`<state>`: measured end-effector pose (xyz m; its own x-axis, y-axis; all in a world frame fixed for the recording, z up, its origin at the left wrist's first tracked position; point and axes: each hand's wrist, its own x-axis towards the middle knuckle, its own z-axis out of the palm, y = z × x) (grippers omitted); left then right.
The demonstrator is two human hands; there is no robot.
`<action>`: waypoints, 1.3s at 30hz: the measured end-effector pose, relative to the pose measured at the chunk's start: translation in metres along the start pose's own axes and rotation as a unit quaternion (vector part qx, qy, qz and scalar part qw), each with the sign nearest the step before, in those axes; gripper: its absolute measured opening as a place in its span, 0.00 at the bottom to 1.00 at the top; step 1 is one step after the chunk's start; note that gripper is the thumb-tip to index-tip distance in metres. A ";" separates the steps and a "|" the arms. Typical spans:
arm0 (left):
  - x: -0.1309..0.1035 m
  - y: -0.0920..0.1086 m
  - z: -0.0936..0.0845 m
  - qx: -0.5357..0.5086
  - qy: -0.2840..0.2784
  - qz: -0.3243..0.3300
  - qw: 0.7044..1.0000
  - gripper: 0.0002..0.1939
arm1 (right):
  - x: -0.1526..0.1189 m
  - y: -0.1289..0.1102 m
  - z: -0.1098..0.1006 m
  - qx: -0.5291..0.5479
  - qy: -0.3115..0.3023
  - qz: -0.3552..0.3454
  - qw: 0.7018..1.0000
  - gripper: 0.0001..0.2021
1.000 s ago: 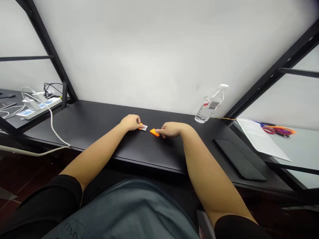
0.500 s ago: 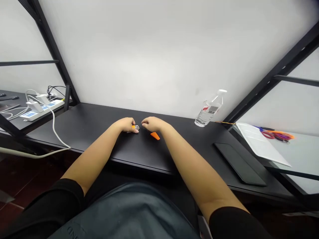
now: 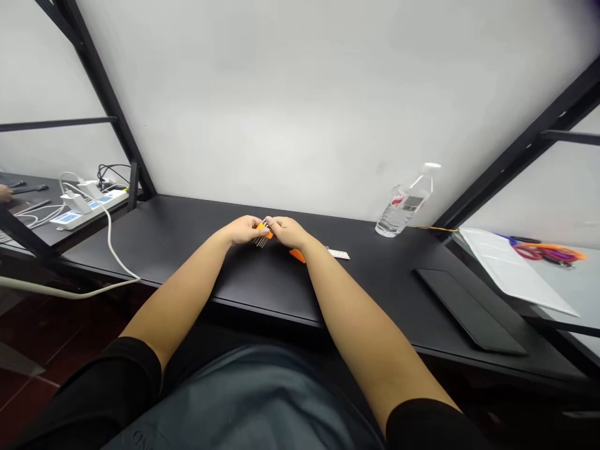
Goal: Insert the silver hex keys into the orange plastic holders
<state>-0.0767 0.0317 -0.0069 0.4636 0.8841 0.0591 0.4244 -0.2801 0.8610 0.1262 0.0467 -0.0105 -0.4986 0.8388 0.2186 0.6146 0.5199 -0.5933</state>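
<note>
My left hand (image 3: pixel 244 230) is closed, thumb and fingers pinching an orange holder (image 3: pixel 265 231) with several thin metal rods sticking out of it toward me. My right hand (image 3: pixel 285 231) meets it from the other side, fingers closed at the rods' far ends. Exactly what the right fingertips grip is partly hidden. Just below the right wrist an orange flat piece (image 3: pixel 297 255) lies on the black table (image 3: pixel 262 281). Beyond the right forearm lies a small pale ridged strip (image 3: pixel 339 254), partly covered by the arm.
A clear water bottle (image 3: pixel 407 203) stands by the wall on the right. Nearer me lies a dark flat tablet-like panel (image 3: pixel 469 309), beside a white sheet or folder (image 3: pixel 510 269). On the left a white cable (image 3: pixel 110 234) hangs over the table edge from a power strip (image 3: pixel 89 209).
My hands have come together on the orange holder, which has turned so its rods point toward me. The view has shifted slightly, and the pale strip now shows beyond my right forearm.
</note>
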 end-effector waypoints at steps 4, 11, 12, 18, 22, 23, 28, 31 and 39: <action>-0.001 0.007 0.005 -0.034 0.018 -0.021 0.999 0.19 | -0.002 0.002 -0.004 -0.020 0.029 -0.022 0.999 0.27; -0.002 0.005 -0.001 -0.129 -0.046 -0.052 0.989 0.22 | 0.004 0.011 -0.012 -0.067 0.127 0.019 0.989 0.28; -0.003 0.004 -0.003 -0.125 -0.050 -0.060 0.989 0.22 | 0.005 0.013 -0.015 -0.077 0.141 0.040 0.986 0.29; -0.005 -0.006 -0.017 -0.134 0.035 -0.078 0.987 0.19 | 0.002 0.020 -0.023 -0.131 0.050 0.100 0.985 0.32; -0.002 -0.012 -0.023 -0.164 0.103 -0.052 0.980 0.20 | 0.006 0.013 -0.004 -0.139 -0.019 0.082 0.987 0.29; -0.002 -0.012 -0.023 -0.167 0.108 -0.047 0.979 0.20 | 0.008 0.010 0.001 -0.145 -0.029 0.082 0.986 0.29; 0.000 -0.013 -0.019 -0.144 0.109 -0.035 0.983 0.19 | 0.015 0.003 0.019 -0.186 -0.050 0.085 0.978 0.30; 0.001 -0.014 -0.018 -0.127 0.110 -0.030 0.985 0.19 | 0.014 0.001 0.020 -0.194 -0.049 0.077 0.977 0.28; 0.005 -0.019 -0.018 -0.104 0.104 -0.027 0.989 0.18 | 0.007 0.008 0.002 -0.129 0.025 0.057 0.990 0.26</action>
<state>-0.0966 0.0483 -0.0134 0.2651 0.9596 0.0938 0.2648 -0.1660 0.9499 0.1266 0.0561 -0.0156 -0.3902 0.8980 0.2033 0.8036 0.4400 -0.4009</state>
